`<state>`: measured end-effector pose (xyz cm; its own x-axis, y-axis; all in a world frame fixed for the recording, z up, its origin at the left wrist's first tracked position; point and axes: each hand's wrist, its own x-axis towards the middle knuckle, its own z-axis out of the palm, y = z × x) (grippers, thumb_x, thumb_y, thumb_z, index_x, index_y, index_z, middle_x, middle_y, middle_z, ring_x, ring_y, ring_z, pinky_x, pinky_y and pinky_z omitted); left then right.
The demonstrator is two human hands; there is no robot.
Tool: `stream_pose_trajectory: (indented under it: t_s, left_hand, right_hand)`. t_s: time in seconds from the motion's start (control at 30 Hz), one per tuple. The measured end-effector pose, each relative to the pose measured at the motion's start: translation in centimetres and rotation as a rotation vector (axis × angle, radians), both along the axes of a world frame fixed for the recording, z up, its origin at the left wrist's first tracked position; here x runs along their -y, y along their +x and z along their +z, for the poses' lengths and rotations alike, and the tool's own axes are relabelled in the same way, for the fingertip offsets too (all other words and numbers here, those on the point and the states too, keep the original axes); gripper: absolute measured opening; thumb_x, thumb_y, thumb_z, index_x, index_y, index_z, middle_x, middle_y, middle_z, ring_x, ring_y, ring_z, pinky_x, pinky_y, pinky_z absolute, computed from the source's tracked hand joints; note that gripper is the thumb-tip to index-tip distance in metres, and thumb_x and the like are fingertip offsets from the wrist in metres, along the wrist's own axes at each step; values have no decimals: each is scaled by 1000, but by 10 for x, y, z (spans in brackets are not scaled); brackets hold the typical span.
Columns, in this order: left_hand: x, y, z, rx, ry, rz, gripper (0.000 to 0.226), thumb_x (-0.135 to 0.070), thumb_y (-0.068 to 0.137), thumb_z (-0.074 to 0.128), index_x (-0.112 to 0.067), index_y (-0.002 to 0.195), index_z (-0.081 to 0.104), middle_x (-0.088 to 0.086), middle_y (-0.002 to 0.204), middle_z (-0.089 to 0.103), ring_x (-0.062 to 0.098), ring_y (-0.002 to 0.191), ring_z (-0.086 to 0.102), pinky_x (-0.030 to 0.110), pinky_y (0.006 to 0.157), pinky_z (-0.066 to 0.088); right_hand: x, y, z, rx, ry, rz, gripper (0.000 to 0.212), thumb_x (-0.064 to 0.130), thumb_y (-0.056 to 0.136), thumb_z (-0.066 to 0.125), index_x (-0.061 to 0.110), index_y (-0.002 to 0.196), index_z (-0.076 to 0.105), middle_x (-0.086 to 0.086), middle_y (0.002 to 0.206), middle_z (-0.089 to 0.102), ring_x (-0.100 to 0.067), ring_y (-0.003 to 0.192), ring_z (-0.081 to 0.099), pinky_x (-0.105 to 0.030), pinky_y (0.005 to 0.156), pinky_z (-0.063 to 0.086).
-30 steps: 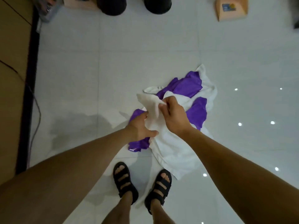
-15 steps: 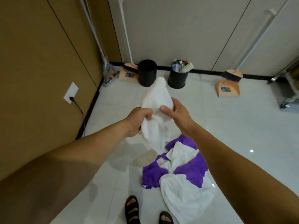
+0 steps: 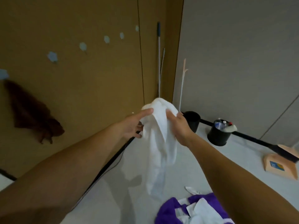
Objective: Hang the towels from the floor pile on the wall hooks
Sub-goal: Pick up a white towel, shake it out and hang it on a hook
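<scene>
- Head view: both bare forearms reach forward; a white cloth towel [image 3: 159, 143] is held up between the two hands in the middle of the frame.
- Left hand [image 3: 135, 125]: on the left side of the towel's bunched top. The index finger lies extended along the upper fold and the lower fingers are curled at the cloth edge. The grip is partly spread; whether it pinches the cloth cannot be told.
- Right hand [image 3: 179, 125]: on the right side of the bunched top, with the fingers wrapped into the cloth. The grip is clamped on the towel.
- The white towel hangs down from the hands in long folds; its lower end is clear of the floor.
- Floor pile of purple and white towels [image 3: 192, 209]: lies on the pale tiled floor [image 3: 226, 152] at the near bottom edge, below and to the right of the hanging towel.
- Tan panel wall [image 3: 97, 78], left: carries a rising row of small white wall hooks [image 3: 83, 46].
- A dark brown towel [image 3: 32, 113] hangs on the wall at far left, below the nearest hook.
- Far corner: thin mop or broom handles [image 3: 159, 62] lean upright.
- Right of the hands, along the grey wall's black skirting: two black round bins [image 3: 218, 135]; the right one holds bottles.
- Far right: a peach-coloured dustpan with a dark brush [image 3: 281, 164] stands on the floor.
</scene>
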<state>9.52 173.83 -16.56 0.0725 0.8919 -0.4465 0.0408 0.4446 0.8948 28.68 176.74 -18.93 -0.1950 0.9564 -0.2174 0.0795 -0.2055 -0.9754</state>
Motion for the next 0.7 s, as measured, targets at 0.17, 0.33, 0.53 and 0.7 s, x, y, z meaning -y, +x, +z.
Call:
stream_pose_trajectory:
  t_s: [0.17,0.33,0.53,0.7]
  left_hand:
    - [63,-30,-3,-188,-106,-39,92,-85,49,68,-32,123,52,0,121,63,26,113,58,49,98,42]
    - [99,-55,15,-287,92,236,58,-57,72,71,-21,117,60,-3,94,72,17,83,70,32,67,57]
    - [141,-115,45,-405,323,461,30,-29,94,54,-12,117,63,7,100,69,24,89,66,41,80,57]
    - [182,-166,79,-477,418,462,13,-42,90,58,-31,89,66,-8,85,69,10,77,65,24,63,50]
  right_hand:
    - [16,-56,32,-75,-55,52,41,55,94,47,23,120,48,-3,129,54,-25,110,55,-42,97,42]
    - [45,-95,49,-466,-227,357,49,43,100,40,10,131,57,-18,127,63,-36,117,60,-53,103,44]
    - [83,-158,66,-346,-157,381,24,8,95,53,-2,115,64,-17,100,74,-29,91,72,-38,70,59]
    - [131,-220,81,-341,-79,585,71,56,87,60,2,132,54,-25,121,62,-27,99,70,-50,97,51]
